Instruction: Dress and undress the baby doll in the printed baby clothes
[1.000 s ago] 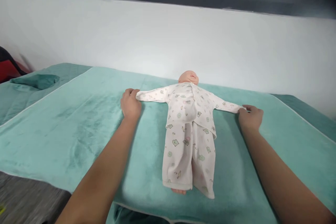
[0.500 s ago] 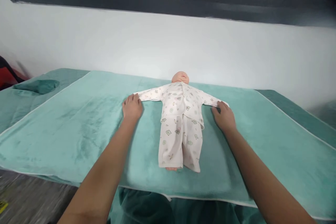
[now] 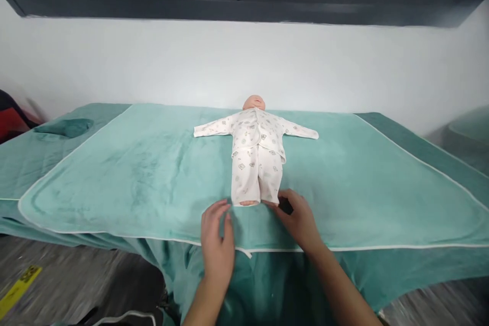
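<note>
White pajamas [image 3: 252,135] clothe a doll [image 3: 253,102].

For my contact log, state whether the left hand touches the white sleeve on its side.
Apart: the head view shows green cloth between the left hand and that white sleeve.
</note>
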Action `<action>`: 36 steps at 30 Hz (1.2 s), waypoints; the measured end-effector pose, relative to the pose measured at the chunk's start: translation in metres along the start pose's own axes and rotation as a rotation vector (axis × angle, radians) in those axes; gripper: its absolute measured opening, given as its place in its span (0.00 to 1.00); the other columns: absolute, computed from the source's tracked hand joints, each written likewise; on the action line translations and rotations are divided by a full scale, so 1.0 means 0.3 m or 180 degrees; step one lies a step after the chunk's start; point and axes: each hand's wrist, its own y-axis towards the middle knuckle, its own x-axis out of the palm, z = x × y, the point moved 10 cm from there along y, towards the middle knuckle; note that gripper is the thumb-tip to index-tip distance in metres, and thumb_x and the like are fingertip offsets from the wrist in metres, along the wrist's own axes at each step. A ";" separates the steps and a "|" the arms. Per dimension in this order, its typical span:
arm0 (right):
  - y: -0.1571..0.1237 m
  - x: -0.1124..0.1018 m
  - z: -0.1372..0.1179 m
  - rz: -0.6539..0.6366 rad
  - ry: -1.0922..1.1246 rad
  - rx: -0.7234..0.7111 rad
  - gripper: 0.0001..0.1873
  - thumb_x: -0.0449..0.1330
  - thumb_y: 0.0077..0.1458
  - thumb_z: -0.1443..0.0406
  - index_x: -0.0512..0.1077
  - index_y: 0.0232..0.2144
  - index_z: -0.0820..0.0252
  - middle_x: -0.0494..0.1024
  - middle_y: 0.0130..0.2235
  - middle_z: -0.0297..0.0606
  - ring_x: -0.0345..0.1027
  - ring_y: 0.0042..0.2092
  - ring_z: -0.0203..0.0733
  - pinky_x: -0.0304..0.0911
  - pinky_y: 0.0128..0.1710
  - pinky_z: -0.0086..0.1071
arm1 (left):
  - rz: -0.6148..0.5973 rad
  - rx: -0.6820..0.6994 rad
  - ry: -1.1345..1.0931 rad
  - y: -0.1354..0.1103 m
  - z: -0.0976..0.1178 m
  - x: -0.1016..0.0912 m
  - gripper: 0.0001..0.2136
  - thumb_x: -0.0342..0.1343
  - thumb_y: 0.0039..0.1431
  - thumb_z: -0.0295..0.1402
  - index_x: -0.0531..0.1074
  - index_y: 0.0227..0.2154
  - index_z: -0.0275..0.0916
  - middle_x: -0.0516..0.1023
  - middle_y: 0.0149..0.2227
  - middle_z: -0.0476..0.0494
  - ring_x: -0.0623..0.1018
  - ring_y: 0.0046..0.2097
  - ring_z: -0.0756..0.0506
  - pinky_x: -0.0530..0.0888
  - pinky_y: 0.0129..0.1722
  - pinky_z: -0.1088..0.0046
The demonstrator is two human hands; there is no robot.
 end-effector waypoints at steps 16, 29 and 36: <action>-0.030 -0.177 -0.093 0.0331 0.0998 0.0117 0.02 0.58 0.55 0.65 0.69 0.33 0.56 0.71 0.31 0.31 0.64 0.34 0.38 0.62 0.38 0.33 | -0.1068 0.0953 0.1477 0.091 0.324 0.320 0.12 0.60 0.57 0.35 0.72 0.44 0.43 0.76 0.37 0.46 0.74 0.45 0.41 0.59 0.62 0.49; -0.091 -0.059 -0.004 0.0261 0.0763 0.0514 0.06 0.58 0.56 0.61 0.69 0.34 0.57 0.71 0.30 0.32 0.62 0.32 0.39 0.60 0.35 0.34 | -0.0367 0.0802 0.1199 0.075 0.274 0.275 0.05 0.61 0.49 0.30 0.71 0.28 0.39 0.77 0.40 0.42 0.72 0.50 0.38 0.65 0.59 0.54; -0.198 -0.056 0.056 0.0634 0.1639 0.1009 0.11 0.59 0.56 0.56 0.71 0.35 0.57 0.73 0.33 0.34 0.66 0.35 0.40 0.63 0.38 0.34 | -0.0120 0.1001 0.0737 -0.050 0.316 0.167 0.10 0.52 0.61 0.24 0.70 0.45 0.38 0.73 0.52 0.37 0.68 0.58 0.38 0.65 0.59 0.50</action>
